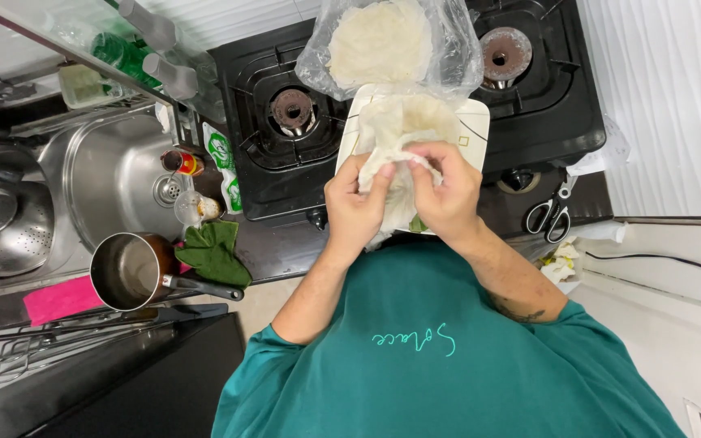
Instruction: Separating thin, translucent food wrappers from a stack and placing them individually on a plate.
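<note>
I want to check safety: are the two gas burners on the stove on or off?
Off, as far as visible: neither the left burner nor the right burner shows any flame, and nothing sits directly over them. The knobs' positions cannot be told.

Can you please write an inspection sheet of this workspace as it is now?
Surface: dark counter with black two-burner stove; steel sink beside it.
Job's things: white square plate on the stove; thin pale sheet over it; clear bag of flat white rounds behind.
Clutter: saucepan, green cloth, pink cloth, colander, scissors, small bottles, wire rack.
Hands: left hand and right hand both pinch the sheet, close together.
Cables: one dark cable on the white ledge.
Surroundings: white walls; the person wears a green shirt.
</note>
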